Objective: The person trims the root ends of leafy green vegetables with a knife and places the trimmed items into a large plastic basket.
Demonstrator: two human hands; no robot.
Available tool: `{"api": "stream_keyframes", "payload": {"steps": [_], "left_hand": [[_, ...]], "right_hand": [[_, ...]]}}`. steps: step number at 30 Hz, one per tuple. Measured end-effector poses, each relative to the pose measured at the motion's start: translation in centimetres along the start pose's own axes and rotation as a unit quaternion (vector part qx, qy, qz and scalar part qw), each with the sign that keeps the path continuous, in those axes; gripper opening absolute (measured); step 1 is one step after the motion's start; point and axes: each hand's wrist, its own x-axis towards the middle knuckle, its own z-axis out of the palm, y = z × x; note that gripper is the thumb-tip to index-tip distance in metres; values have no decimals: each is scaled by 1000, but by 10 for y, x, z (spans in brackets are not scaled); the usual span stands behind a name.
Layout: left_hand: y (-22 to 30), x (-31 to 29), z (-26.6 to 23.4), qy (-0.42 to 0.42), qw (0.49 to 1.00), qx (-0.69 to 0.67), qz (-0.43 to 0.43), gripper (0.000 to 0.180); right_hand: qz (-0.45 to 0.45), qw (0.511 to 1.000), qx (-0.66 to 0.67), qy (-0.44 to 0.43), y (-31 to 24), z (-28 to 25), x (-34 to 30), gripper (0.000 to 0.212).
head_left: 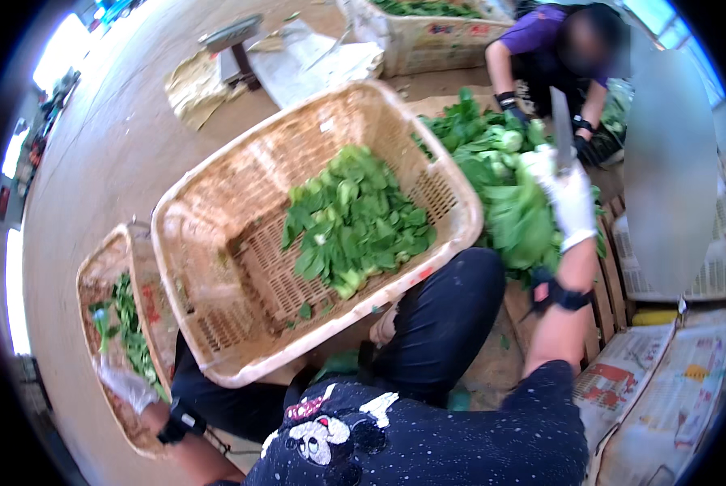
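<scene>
My right hand [559, 190], in a white glove, grips a knife [562, 125] with its broad blade pointing up and away. It is over a heap of leafy greens [508, 194] with pale stalks, to the right of my knee. My left hand [129, 384], also gloved, reaches low on the left over a narrow crate [83, 279]. Its fingers look stretched out, and a small green stalk [102, 330] is just beyond the fingertips. Between my arms, a large tan plastic basket [217, 182] is tilted at my knees, with trimmed greens [355, 219] piled in it.
Across the heap, another person in a purple sleeve [533, 32] bends over the greens with dark gloves. Behind stands a crate of greens [427, 44]. A scale [233, 36] stands near sacking at the far left. At right are a white crate [662, 275] and printed sacks [630, 381].
</scene>
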Motion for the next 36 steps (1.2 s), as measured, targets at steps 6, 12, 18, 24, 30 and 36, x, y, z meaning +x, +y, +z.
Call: {"api": "stream_keyframes", "payload": {"steps": [6,12,18,24,30,36], "left_hand": [[-60,-58,134,-340,924,152,-82,36],[-233,-93,270,-557,727,255,-308,38],[-419,-165,318,-434,703,429,-366,80],[-446,-195,321,-279,771,237,-521,84],[-407,-184,322,-377,773,308,-408,72],[-325,-233,268,-389,787,478,19,61]], "right_hand": [[191,951,3,243,4,1,81,30],[249,803,509,-183,-69,176,28,32],[312,883,268,-227,-55,224,18,32],[265,887,318,-203,-40,213,21,35],[291,894,271,-208,-44,214,18,36],[246,921,233,-191,-39,226,19,32]]}}
